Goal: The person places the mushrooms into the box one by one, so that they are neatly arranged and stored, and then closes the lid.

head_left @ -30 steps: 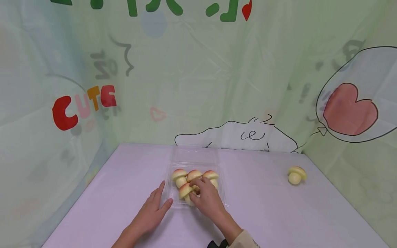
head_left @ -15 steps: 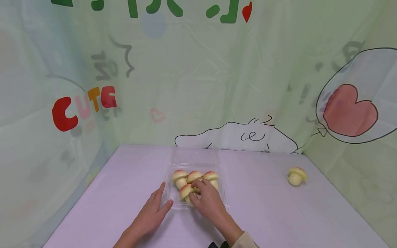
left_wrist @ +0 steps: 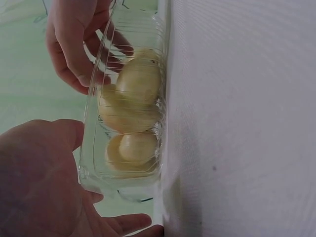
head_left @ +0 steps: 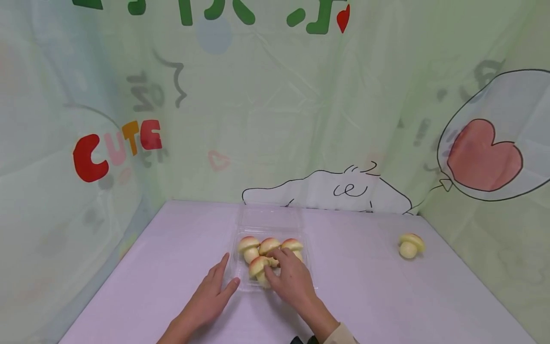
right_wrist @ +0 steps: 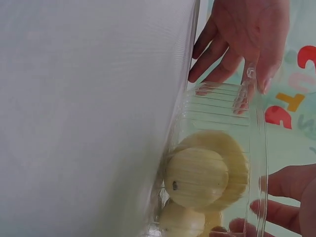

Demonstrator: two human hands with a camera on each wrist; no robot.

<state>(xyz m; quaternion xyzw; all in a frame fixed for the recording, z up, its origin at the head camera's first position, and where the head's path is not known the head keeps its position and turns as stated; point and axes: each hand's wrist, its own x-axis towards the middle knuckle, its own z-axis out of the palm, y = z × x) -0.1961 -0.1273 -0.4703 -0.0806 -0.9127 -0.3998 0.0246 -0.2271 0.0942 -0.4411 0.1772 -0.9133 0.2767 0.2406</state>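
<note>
In the head view, an open clear plastic box (head_left: 234, 277) stands on the table, holding several pale yellow mushrooms with red-tinged caps. A back row of three mushrooms (head_left: 248, 244) fills its far side. A front mushroom (head_left: 259, 268) lies tilted ahead of them. Over the box's front right part is my right hand (head_left: 292, 282), its thumb and fingers parted beside the front mushroom; what lies beneath the palm is hidden. To the box's left my left hand (head_left: 208, 296) rests with straight fingers, the thumb near the corner. In the left wrist view, the mushrooms (left_wrist: 140, 81) show through the wall.
One more mushroom (head_left: 410, 246) sits alone at the right of the pale lilac table (head_left: 365, 286). The box's clear lid (head_left: 270, 218) lies folded back toward the rear. A printed cloth (head_left: 275, 105) hangs along the back and sides.
My right hand's fingers have spread a little and moved slightly right, away from the front mushroom. My left hand has kept its place. The whole head view has shifted slightly down.
</note>
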